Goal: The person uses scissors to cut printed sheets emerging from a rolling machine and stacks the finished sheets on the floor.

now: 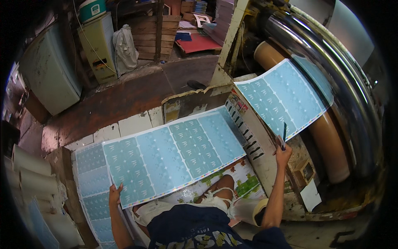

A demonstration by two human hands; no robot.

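A large printed sheet (178,151) in teal and pale blue panels spans the space in front of me, above my lap. My left hand (115,194) pinches its near left corner, thumb on top. My right hand (283,155) is closed round a slim dark tool (284,135) that looks like a cutter knife, pointing up and away from me. Just beyond that tool, another printed sheet (282,99) of the same pattern hangs from the shiny metal rollers (306,45) at the right. Beneath the left end of the big sheet lie more printed sheets (93,182).
A slotted panel (244,132) stands between the big sheet and the machine's brown roller (338,145). A tape roll (260,211) sits by my right forearm. Pale rolls (35,180) are stacked at the left. Farther back stand a yellowish cabinet (97,54) and wooden boards (151,39).
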